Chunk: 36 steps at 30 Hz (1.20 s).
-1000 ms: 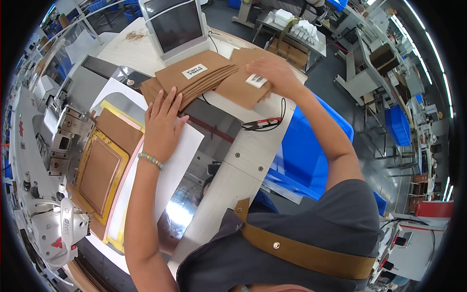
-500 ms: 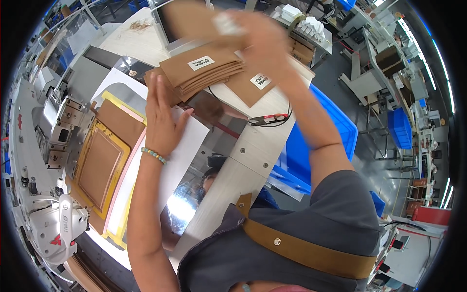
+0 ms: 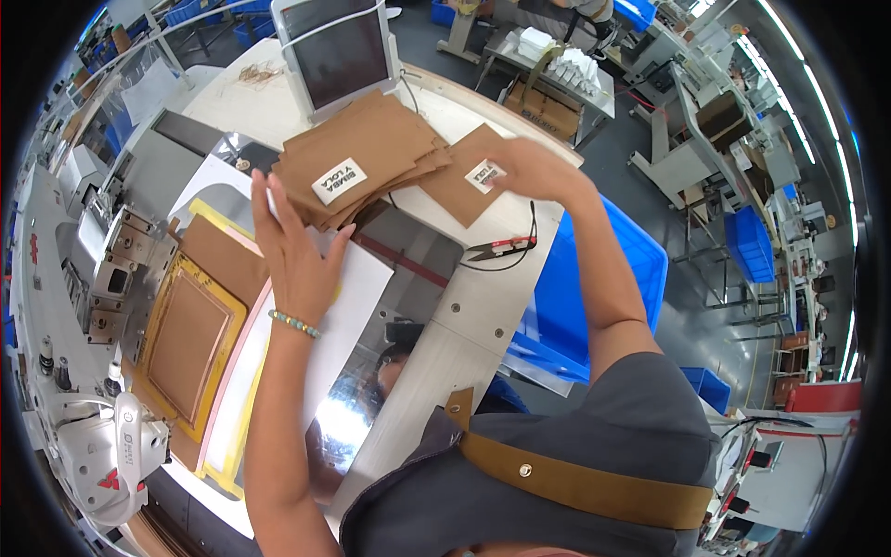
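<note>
The right hand (image 3: 536,170) lies over the right end of a brown sheet (image 3: 450,193), fingers by its white label (image 3: 481,175); the hand is blurred, and I cannot tell whether it pinches the sheet or only rests on it. The sheet lies at the right edge of the brown stack (image 3: 376,135), above the table (image 3: 483,288). Its long axis seems to run from lower left to upper right, one corner pointing toward the wearer; the far end is partly hidden by the hand.

The stack is loosely fanned, its long axis slanting the same way, with a white label (image 3: 340,180) on the top piece. Beside its left edge the left hand (image 3: 299,255) is empty, fingers extended and thumb spread, above white paper (image 3: 357,297).

Farther out, red-handled snips (image 3: 504,247) lie near the sheet, a blue bin (image 3: 566,283) stands right of the table, a yellow frame (image 3: 225,357) sits left of the left hand, and a screen (image 3: 339,60) stands behind the stack.
</note>
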Available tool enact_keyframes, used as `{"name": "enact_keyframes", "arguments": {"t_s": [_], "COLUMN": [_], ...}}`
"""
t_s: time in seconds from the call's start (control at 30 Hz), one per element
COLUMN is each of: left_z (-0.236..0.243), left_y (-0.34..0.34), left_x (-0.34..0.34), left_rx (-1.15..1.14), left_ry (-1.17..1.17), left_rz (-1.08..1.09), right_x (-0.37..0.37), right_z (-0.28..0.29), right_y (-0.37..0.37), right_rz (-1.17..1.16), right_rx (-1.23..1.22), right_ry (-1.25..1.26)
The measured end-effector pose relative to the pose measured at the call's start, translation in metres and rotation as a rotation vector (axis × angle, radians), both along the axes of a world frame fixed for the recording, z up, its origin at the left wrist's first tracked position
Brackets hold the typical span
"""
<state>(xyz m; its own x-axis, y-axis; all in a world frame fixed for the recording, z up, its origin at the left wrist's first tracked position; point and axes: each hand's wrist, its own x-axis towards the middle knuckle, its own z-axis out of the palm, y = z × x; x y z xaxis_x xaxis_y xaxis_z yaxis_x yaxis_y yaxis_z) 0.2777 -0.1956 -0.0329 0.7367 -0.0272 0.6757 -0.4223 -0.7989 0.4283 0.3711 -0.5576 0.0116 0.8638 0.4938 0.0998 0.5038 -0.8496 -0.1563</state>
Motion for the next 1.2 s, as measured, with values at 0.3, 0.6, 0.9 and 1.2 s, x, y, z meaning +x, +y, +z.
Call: {"name": "enact_keyframes", "arguments": {"t_s": [0.3, 0.6, 0.9, 1.2], "left_z": [-0.011, 0.005, -0.001, 0.021], "left_y": [0.004, 0.040, 0.031, 0.053], "left_x": [-0.007, 0.003, 0.017, -0.045], "left_rx": [0.253, 0.042, 0.007, -0.264], "left_ry": [0.127, 0.126, 0.142, 0.304], "left_rz": [0.055, -0.040, -0.080, -0.058], "right_x": [-0.003, -0.005, 0.025, 0.020], "right_z": [-0.015, 0.040, 0.036, 0.010], "right_y": [-0.006, -0.025, 0.146, 0.156], "right_rz": [0.002, -0.046, 0.385, 0.307], "right_rx": [0.356, 0.364, 0.595, 0.602], "right_ry": [0.410, 0.140, -0.207, -0.322]}}
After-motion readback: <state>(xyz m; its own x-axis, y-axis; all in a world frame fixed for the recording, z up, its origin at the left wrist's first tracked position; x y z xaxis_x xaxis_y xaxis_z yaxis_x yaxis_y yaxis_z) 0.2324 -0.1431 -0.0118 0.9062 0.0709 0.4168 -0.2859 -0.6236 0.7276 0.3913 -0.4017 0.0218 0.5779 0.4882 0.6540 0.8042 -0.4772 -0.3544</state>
